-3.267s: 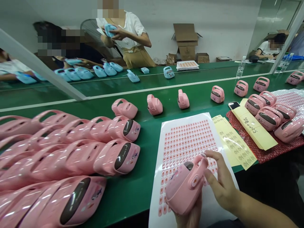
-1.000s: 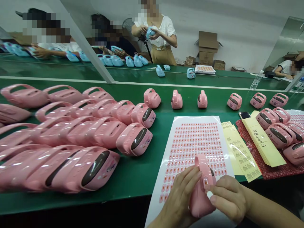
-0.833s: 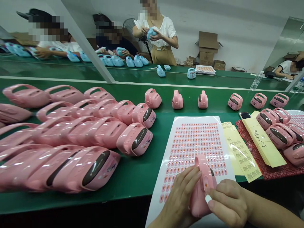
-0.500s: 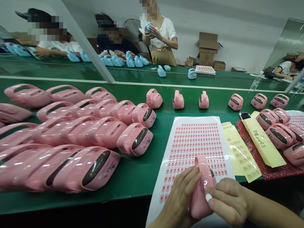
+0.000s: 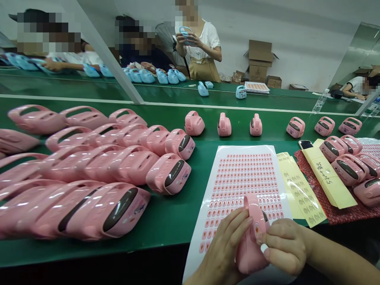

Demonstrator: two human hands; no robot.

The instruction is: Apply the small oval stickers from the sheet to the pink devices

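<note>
Head view, glossy pink case [image 5: 251, 251], left fingers [image 5: 236, 225] wrapped, right fingers [image 5: 274, 237] pinching its side

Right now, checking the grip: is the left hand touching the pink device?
Touching: the head view shows the left hand pressed against the pink device.

Bench top [image 5: 166, 221]: units [image 5: 103, 209] packed in rows across left half, out to front edge. Single row of units [image 5: 255, 125] along back edge. Sticker sheet [image 5: 246, 178] front centre, held unit [image 5: 251, 241] over its front edge. Label strips [image 5: 298, 190] just right of sheet. Textured mat [image 5: 350, 213] at right edge, more units on it, phone [image 5: 305, 144] at its back corner
</note>
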